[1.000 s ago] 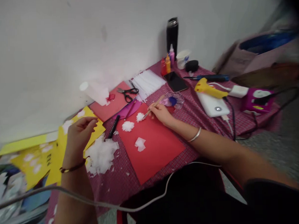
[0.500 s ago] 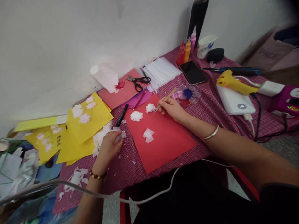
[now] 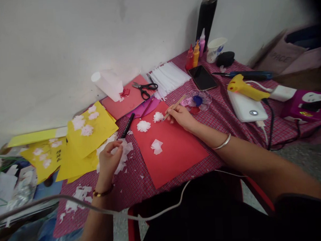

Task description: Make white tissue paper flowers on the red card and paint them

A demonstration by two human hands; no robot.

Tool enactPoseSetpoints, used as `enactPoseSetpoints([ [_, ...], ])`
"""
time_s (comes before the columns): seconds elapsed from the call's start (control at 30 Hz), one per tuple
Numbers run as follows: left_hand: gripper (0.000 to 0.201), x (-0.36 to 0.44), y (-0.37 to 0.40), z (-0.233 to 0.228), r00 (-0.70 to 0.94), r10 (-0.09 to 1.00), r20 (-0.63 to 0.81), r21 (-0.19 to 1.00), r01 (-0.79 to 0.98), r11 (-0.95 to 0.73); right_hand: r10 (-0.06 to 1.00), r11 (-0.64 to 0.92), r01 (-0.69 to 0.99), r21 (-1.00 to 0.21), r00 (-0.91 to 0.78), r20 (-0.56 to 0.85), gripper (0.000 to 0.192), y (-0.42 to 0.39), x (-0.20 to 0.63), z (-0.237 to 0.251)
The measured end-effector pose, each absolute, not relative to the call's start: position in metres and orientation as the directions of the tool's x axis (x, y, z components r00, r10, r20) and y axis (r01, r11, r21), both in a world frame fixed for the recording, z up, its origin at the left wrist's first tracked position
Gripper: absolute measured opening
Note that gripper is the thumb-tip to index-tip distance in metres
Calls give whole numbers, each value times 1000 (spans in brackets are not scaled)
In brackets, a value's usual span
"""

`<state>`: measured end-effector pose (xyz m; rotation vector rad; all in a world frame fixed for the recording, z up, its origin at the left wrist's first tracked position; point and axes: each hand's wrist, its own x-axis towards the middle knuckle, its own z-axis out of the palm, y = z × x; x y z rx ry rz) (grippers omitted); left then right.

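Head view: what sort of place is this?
Likely a makeshift craft corner; home or classroom, I can't tell. Signs: a red sheet bearing fluffy white tufts, scissors, and a clear palette with paint in it.

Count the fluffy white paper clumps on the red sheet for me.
2: the smaller clump beside the right hand, and the larger clump farther left. The flatter white piece nearer the person isn't fluffy; the hand may hide another.
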<state>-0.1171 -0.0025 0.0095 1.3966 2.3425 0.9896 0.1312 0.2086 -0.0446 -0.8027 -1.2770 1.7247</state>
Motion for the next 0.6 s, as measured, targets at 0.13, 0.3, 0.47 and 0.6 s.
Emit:
enactPoseSetpoints([
  [0.13,11,-92,12,30,-586,807,72,934,324,152,882,-126,-292,-948,-470,28,17,205,132,-38],
  [0.3,22,-55,57,21,-516,850,-102,994,-11,112,838,-82,-367,-926,-528,136,25,192,134,-27],
  [0.47,28,-33,83,5,-488,868,-94,996,-58,74,759,-29,-378,-925,-610,226,32,181,135,-24],
  [0.6,26,-28,84,2,-505,862,-52,997,24,74,733,-20,-341,-940,-644,218,30,178,134,-23],
])
